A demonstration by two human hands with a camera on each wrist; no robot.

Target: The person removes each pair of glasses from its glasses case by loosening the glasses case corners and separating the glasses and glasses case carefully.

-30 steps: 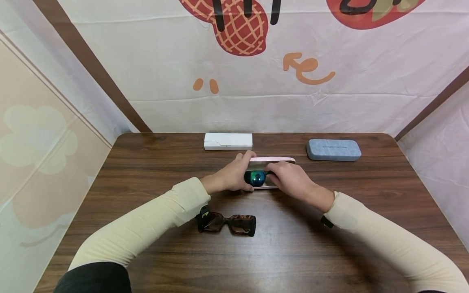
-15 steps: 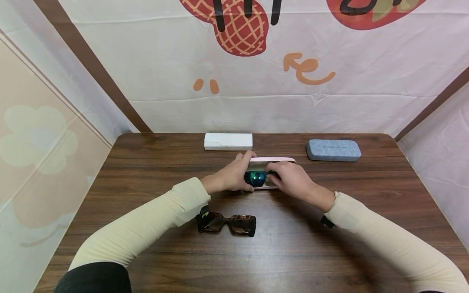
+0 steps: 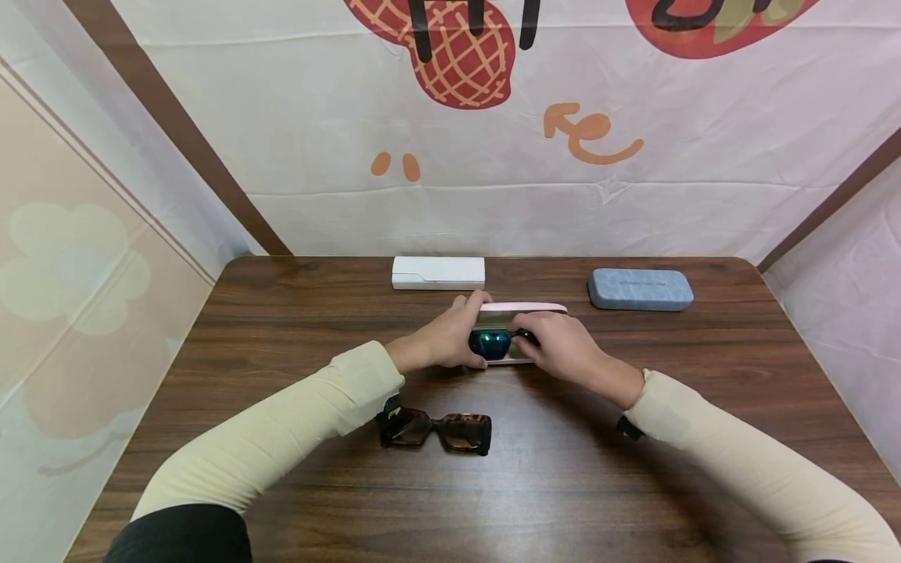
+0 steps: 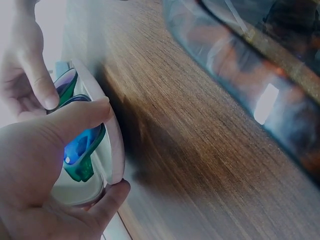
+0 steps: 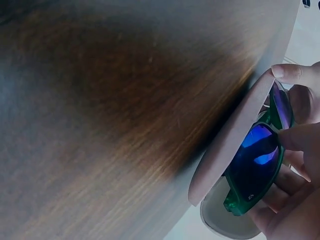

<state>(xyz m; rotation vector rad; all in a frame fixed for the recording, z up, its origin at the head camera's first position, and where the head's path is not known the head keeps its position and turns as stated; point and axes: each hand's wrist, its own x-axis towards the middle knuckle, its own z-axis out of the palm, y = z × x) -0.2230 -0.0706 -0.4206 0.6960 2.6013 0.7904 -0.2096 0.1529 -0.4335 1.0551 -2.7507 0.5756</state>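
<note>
A pale pink glasses case (image 3: pixel 531 307) lies open at the middle of the table. My left hand (image 3: pixel 446 336) grips its left end, with the thumb on the near rim in the left wrist view, where the case wall (image 4: pixel 117 150) shows close up. Inside sit sunglasses (image 3: pixel 490 345) with a green frame and blue-green mirrored lenses. My right hand (image 3: pixel 563 344) pinches them near the middle of the frame; in the right wrist view its fingers overlap one lens of the sunglasses (image 5: pixel 252 165). The right hand hides the case's right part.
Tortoiseshell sunglasses (image 3: pixel 439 427) lie nearer me, beside the left cuff. Behind the case, a white case (image 3: pixel 438 273) stands near the table's far edge, and a blue case (image 3: pixel 640 289) is at the back right. A printed cloth (image 3: pixel 464 219) hangs behind the table.
The green-framed sunglasses have tilted slightly in the right hand, and the shine on their lens has darkened. Both hands stay at the case.
</note>
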